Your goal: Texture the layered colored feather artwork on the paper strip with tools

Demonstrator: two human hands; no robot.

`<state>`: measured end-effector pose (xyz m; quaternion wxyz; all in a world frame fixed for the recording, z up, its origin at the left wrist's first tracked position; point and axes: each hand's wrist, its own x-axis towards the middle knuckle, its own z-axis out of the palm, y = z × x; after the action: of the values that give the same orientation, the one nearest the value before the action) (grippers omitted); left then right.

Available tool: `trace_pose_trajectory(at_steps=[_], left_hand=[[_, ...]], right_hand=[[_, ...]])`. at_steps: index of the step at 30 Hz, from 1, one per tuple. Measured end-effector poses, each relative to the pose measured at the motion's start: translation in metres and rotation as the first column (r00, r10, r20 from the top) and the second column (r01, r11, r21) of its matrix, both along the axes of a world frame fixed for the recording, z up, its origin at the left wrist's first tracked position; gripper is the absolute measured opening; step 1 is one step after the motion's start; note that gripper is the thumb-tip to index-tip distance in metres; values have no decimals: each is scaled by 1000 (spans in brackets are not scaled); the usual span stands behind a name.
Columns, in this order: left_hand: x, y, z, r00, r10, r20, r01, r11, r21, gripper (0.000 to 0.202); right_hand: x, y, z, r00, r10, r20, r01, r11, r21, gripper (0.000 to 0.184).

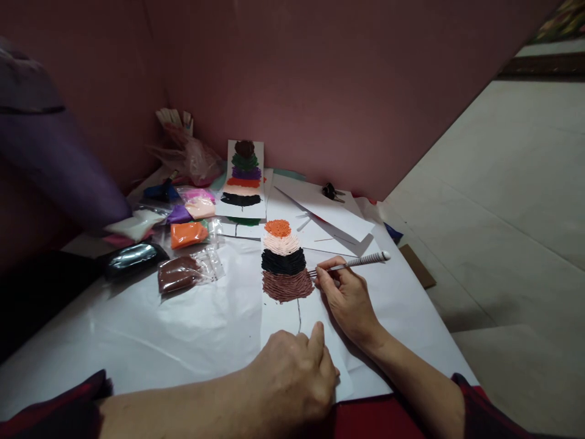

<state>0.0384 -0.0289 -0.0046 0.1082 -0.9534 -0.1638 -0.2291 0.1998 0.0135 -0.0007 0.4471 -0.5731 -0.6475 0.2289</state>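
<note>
Two hands: the right [347, 299] pinches a fork [365, 259], the left [297, 369] covers paper [278, 318], grip unclear.

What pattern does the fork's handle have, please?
The handle has dark stripes on white, shown in the head view.

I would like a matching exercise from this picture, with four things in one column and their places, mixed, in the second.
Things:
1. fork
2. keys
3. left hand
4. black packet

Places:
A. near the wall
B. beside the brown packet
C. in the right hand
D. below the brown band

Pairs: 1-C, 2-A, 3-D, 4-B
</note>
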Motion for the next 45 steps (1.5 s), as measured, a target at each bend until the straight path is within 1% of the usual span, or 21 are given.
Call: trace_pose_trajectory(at_steps=[6, 12, 20, 27, 33, 39, 45], left_hand=[[1, 1, 2, 999, 3, 45, -2, 1000, -27, 19], [1, 1, 2, 1000, 3, 25, -2, 1000, -19, 18], [1, 0, 1, 999, 3, 48, -2, 1000, -20, 21], [1, 1, 3, 997, -2, 79, 6, 999, -42, 24], [1, 1, 3, 998, -3, 65, 5, 999, -34, 25], [2, 2, 3, 995, 7, 95, -4, 999, -39, 26], [1, 2, 3, 995, -1, 99, 4, 1000, -30, 27]], right_hand=[[0, 0, 1, 1000, -5, 9, 5, 1000, 2, 12], [0, 1, 1, 1000, -10, 1, 10, 1000, -2, 13], [2, 0, -1, 1000, 2, -2, -2, 1000, 16, 14], [1, 1, -2, 998, 8, -58, -9, 1000, -9, 14], [1, 1, -2, 992, 13, -127, -17, 1000, -26, 11], [-1, 1, -1, 990, -13, -143, 9, 1000, -27, 10], [1, 2, -4, 986, -44, -158, 42, 999, -19, 13]])
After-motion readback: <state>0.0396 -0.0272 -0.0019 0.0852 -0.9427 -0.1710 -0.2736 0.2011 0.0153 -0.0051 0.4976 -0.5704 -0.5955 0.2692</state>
